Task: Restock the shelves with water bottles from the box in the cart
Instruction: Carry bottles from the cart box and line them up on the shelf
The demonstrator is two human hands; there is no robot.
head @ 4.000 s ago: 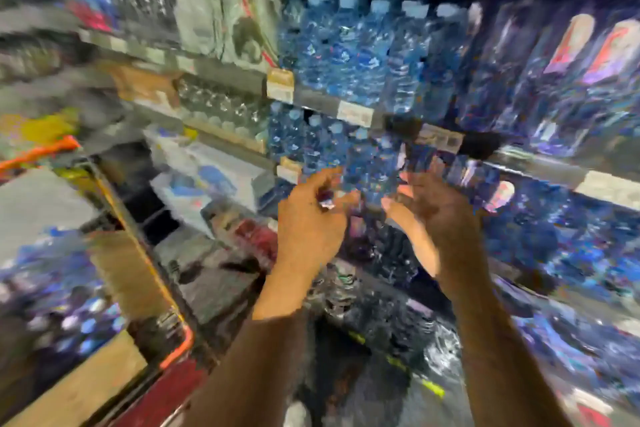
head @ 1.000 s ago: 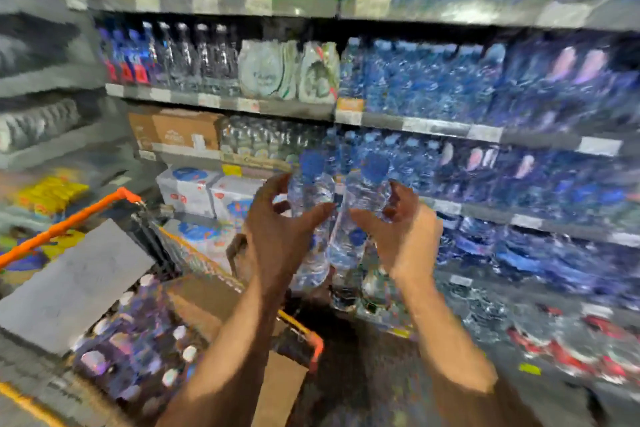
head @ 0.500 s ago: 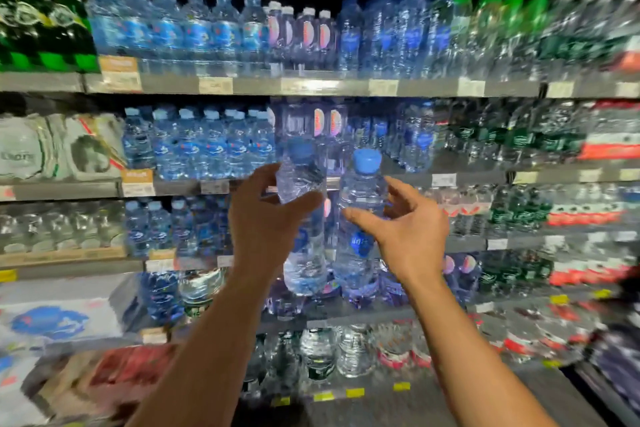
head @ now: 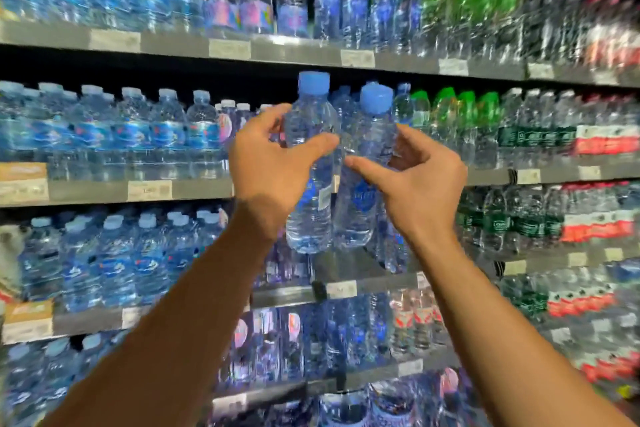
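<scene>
My left hand point(head: 268, 170) grips a clear water bottle point(head: 311, 218) with a blue cap, held upright. My right hand point(head: 419, 180) grips a second blue-capped water bottle point(head: 360, 211), tilted slightly towards me. Both bottles are side by side in front of the shelves, level with the second shelf from the top point(head: 194, 189). Behind and below the bottles, the third shelf point(head: 346, 267) shows a bare gap between rows of bottles. The cart and box are out of view.
Rows of blue-capped water bottles point(head: 114, 135) fill the shelves on the left. Green-capped bottles point(head: 460, 121) and red-labelled bottles point(head: 602, 139) stand on the right. Price tags line the shelf edges. More bottles fill the lower shelves.
Both hands took bottles from the cart box and raised them to the shelf face. My view swung up and right, away from the cart; the bottles now sit higher and closer to the shelf.
</scene>
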